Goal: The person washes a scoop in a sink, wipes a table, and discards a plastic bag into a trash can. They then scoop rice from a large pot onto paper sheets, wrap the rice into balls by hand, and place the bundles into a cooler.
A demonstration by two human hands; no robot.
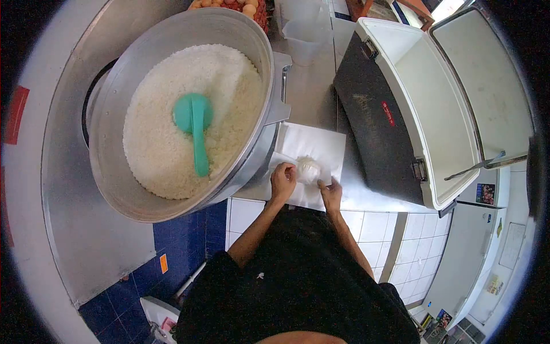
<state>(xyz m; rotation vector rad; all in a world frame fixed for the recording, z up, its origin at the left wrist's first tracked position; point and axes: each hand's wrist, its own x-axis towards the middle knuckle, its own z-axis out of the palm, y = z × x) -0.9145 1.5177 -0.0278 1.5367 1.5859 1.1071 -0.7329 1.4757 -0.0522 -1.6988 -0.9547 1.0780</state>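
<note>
A rounded white mound (309,170), wrapped or ridged on top, rests on white paper sheets (321,140) on the metal counter. To its left, my left hand (283,181) has its fingers bent together at the edge of a paper; the paper edge is between or under the fingertips. My right hand (330,195) is at the mound's lower right, thumb and fingers at the paper, with a small gap between them. Left of my hands, a large metal pot (260,114) holds white rice (154,114), with a green scoop (199,132) lying on it.
An open cooler box (378,126) with a white inside stands on the right. Behind are clear plastic containers (302,43) and a red basket of eggs (249,8). The metal counter (369,192) ends just in front of my body.
</note>
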